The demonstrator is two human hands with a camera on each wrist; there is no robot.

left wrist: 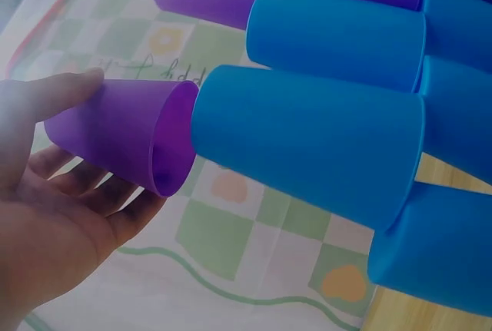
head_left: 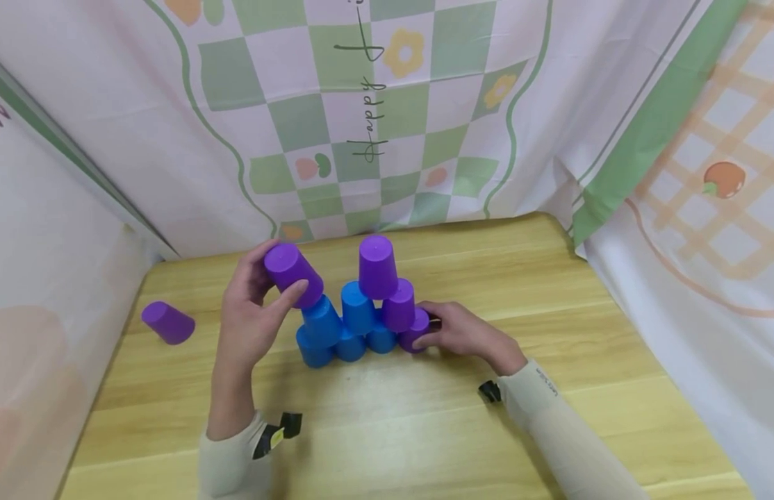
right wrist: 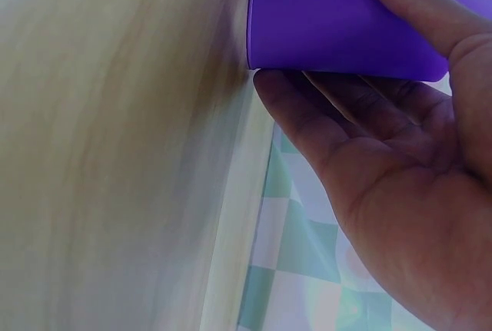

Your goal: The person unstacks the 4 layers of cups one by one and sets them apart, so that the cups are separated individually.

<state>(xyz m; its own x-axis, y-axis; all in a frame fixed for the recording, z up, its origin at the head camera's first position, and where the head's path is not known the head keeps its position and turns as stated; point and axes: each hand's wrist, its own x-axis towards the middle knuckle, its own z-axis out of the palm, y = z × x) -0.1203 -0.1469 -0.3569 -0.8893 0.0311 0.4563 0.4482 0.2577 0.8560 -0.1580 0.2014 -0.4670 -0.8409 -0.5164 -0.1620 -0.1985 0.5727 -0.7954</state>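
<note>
My left hand (head_left: 252, 312) holds a purple cup (head_left: 293, 274), mouth down and tilted, at the top left blue cup (head_left: 322, 321) of a stack. In the left wrist view, the rim of this purple cup (left wrist: 115, 131) is close to the base of a blue cup (left wrist: 307, 143); whether they touch I cannot tell. My right hand (head_left: 465, 330) has its thumb and fingers about the purple cup (head_left: 415, 332) at the bottom right end. Above it, the middle row ends in another purple cup (head_left: 399, 305). One purple cup (head_left: 377, 267) stands on top at the right.
A lone purple cup (head_left: 168, 323) is on the wooden table (head_left: 399, 430), left of my left hand. Behind the stack hangs a checkered cloth (head_left: 381, 139), with more cloth at both sides. Black straps (head_left: 277, 434) sit at my wrists.
</note>
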